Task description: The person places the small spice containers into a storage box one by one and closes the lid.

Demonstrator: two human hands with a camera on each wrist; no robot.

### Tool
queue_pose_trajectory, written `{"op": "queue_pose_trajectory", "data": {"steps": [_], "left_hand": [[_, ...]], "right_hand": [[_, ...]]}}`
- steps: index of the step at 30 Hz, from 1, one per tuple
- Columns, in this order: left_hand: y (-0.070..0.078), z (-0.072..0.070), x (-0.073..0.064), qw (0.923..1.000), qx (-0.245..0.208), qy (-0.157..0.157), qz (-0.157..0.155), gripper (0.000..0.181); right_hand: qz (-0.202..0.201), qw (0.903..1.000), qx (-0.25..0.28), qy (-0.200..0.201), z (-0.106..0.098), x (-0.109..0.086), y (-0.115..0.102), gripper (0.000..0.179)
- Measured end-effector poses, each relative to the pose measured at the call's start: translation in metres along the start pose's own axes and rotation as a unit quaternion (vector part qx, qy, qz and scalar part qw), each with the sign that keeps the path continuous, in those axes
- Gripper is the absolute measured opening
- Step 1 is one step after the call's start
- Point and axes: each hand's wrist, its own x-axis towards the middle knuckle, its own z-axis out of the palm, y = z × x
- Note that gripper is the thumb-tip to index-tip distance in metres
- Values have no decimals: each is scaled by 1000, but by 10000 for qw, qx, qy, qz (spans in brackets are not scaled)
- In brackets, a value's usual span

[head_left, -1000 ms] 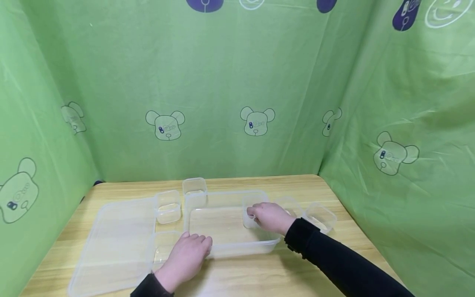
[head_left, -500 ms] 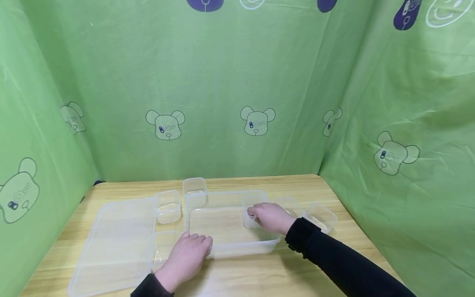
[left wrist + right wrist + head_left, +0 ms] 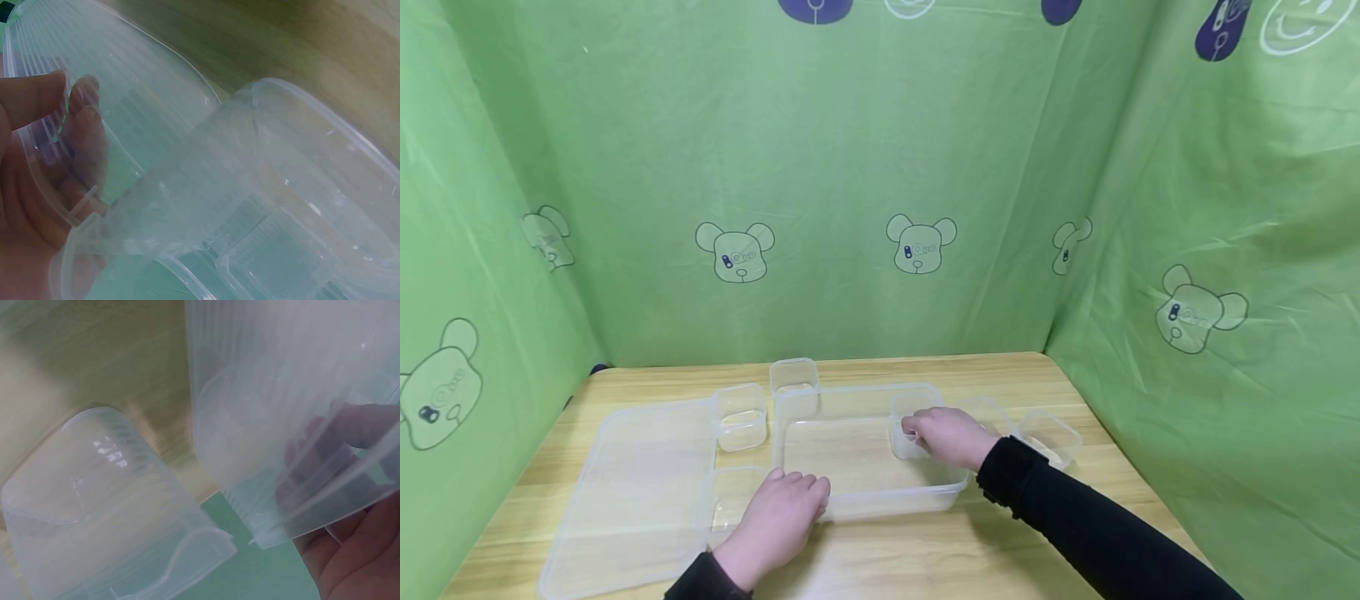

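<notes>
A large clear plastic box [image 3: 887,504] stands on the wooden table in front of me. Its near left corner is pinched by my left hand [image 3: 780,518]; in the left wrist view the thumb [image 3: 37,97] and fingers sit on either side of a clear wall. Inside the box, at the right end, is a small clear plastic container [image 3: 906,408]. My right hand [image 3: 951,437] reaches over the box's right side and pinches the small container's near edge. In the right wrist view, its fingers [image 3: 319,450] show through cloudy plastic.
A flat clear lid [image 3: 625,500] lies at the left. Small clear containers stand left of the box, one in front [image 3: 737,492], one behind it [image 3: 741,417], one at the back [image 3: 793,375]. Two more, one [image 3: 988,410] and another [image 3: 1051,437], sit to the right.
</notes>
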Motion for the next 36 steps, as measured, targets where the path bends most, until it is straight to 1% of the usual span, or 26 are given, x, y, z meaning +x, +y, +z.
{"op": "queue_pose_trajectory", "data": {"steps": [5,11,18,22,29,36], "left_hand": [[-1,0,0,10000,-6,6,1,31],[0,0,0,10000,-13,-40,-9,31],[0,0,0,10000,-15,17,12,30],[0,-1,0,10000,-36,43,15,30],[0,-2,0,10000,-71,31,17,31],[-1,-3,0,10000,-47,-44,12,31]], "right_hand": [[17,10000,35,-6,0,1,1,35],[105,9999,26,-78,-1,2,1,32],[105,9999,0,30,-2,3,2,30],[163,9999,45,15,-3,4,2,31],[172,9998,103,12,-4,5,1,31],[143,9999,57,71,-3,6,2,33]]}}
